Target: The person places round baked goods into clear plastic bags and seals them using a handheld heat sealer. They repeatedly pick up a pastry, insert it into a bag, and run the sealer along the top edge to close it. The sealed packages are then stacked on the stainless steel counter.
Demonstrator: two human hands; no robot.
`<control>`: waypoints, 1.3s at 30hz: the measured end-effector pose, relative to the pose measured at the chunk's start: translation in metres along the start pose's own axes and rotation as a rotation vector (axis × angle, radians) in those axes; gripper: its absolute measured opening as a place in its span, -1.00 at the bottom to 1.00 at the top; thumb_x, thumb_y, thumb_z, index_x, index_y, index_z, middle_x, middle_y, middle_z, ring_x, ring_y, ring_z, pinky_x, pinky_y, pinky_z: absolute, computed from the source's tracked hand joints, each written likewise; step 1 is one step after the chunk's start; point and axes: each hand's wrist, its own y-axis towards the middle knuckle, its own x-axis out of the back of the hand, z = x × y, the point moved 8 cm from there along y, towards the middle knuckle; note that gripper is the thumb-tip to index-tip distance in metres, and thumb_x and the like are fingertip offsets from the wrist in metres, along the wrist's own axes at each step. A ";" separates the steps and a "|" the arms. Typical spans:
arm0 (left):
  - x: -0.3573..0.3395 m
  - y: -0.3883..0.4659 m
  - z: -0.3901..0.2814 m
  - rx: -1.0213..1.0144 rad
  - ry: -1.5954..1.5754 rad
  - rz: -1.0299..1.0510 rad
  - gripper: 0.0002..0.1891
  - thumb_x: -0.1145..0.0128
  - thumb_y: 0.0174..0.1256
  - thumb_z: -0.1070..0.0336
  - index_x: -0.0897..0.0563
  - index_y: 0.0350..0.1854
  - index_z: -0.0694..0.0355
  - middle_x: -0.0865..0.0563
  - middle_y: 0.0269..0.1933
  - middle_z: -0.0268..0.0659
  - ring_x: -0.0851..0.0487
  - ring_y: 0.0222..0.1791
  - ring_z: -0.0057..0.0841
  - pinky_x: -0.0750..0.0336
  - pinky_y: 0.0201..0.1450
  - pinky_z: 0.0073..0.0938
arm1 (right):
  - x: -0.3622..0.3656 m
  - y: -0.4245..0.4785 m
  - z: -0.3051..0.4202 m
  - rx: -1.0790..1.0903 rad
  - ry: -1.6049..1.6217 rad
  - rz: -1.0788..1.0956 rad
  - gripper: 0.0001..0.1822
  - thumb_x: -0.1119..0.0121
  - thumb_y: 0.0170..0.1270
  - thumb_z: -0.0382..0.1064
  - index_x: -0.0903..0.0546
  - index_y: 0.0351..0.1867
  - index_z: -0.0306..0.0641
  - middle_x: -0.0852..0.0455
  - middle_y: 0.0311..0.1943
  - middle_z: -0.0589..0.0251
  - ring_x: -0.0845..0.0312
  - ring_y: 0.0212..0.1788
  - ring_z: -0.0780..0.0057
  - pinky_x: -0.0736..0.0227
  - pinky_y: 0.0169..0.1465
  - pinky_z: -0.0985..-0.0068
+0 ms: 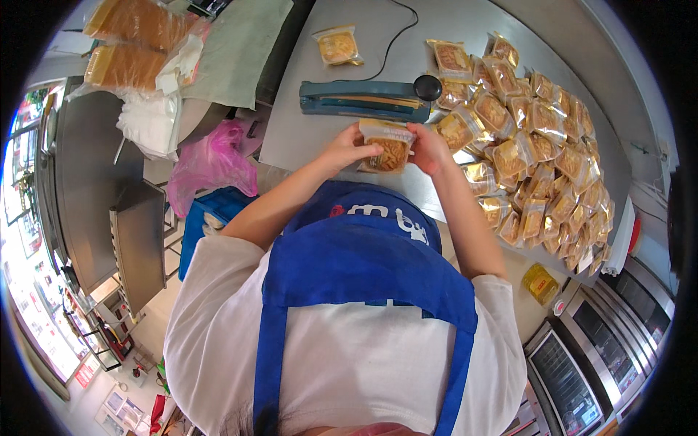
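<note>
My left hand (pixel 349 148) and my right hand (pixel 429 147) hold one plastic packet of a baked good (pixel 388 150) between them, just in front of my apron. The packet has a gold-toned edge and a see-through face, and my left thumb presses on it. Just beyond my hands lies a blue-green hand impulse sealer (pixel 360 101) with a round black knob (pixel 428 88) at its right end. A single similar packet (pixel 337 46) lies behind the sealer on the steel table (pixel 381 22). To the right of my right hand rises a large heap of filled packets (pixel 510 128).
A black cord (pixel 401 36) runs back from the sealer. Stacked empty bags (pixel 128 65) and a greenish cloth (pixel 240 49) lie at the left. Below them are a pink plastic bag (pixel 215 163) and a blue crate (pixel 191 231). An oil bottle (pixel 540 284) stands lower right, near ovens (pixel 567 376).
</note>
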 end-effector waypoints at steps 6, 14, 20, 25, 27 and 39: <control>-0.011 0.039 0.029 0.051 -0.029 0.025 -0.47 -0.37 0.05 0.31 -0.49 0.07 0.35 -0.66 -0.03 -0.23 -0.64 -0.09 -0.52 -0.51 0.03 -0.46 | 0.003 0.011 0.028 -0.081 0.040 -0.051 -0.61 0.13 0.38 0.00 -0.51 -0.01 -0.24 -0.56 0.00 0.13 -0.43 0.07 0.21 -0.27 0.16 0.10; 0.004 0.057 0.020 0.151 -0.091 -0.115 -0.57 -0.34 0.03 0.36 -0.56 -0.02 0.34 -0.68 -0.08 -0.23 -0.65 -0.11 -0.49 -0.54 -0.02 -0.46 | 0.038 -0.015 0.058 0.004 -0.100 -0.048 -0.33 0.17 0.34 0.27 -0.50 0.13 -0.30 -0.55 0.10 0.08 -0.40 0.17 0.24 -0.19 0.24 0.18; 0.020 0.049 0.016 0.230 -0.149 -0.183 -0.56 -0.32 0.05 0.36 -0.54 0.01 0.36 -0.66 -0.06 -0.19 -0.68 -0.11 -0.43 -0.58 -0.05 -0.42 | 0.011 -0.082 0.144 0.970 -0.377 -0.386 -0.57 0.04 0.38 0.01 -0.60 -0.01 -0.30 -0.67 -0.06 0.16 -0.55 0.00 0.42 -0.38 0.07 0.51; 0.025 0.045 0.016 0.285 -0.174 -0.207 -0.53 -0.31 0.09 0.34 -0.49 0.04 0.42 -0.65 -0.05 -0.12 -0.69 -0.12 -0.39 -0.62 -0.10 -0.37 | -0.070 -0.114 0.162 1.393 -1.208 -0.489 -0.73 -0.03 0.29 -0.17 -0.67 -0.13 -0.22 -0.72 -0.19 0.12 -0.57 0.03 0.21 -0.40 0.07 0.30; 0.023 0.044 0.012 0.294 -0.175 -0.208 -0.52 -0.31 0.09 0.34 -0.48 0.04 0.43 -0.65 -0.06 -0.11 -0.69 -0.13 -0.39 -0.63 -0.10 -0.37 | -0.066 -0.105 0.161 1.287 -1.253 -0.579 -0.73 0.00 0.24 -0.19 -0.70 -0.22 -0.21 -0.72 -0.22 0.12 -0.55 0.05 0.12 -0.38 0.09 0.20; 0.021 0.047 0.020 0.302 -0.258 -0.166 -0.52 -0.34 0.02 0.44 -0.50 0.05 0.35 -0.65 -0.05 -0.16 -0.67 -0.08 -0.35 -0.65 -0.07 -0.28 | -0.050 -0.019 0.148 0.607 -1.672 -0.463 -0.60 0.18 0.30 -0.07 -0.67 -0.30 -0.24 -0.68 -0.19 -0.05 -0.58 -0.07 -0.04 -0.44 0.03 0.12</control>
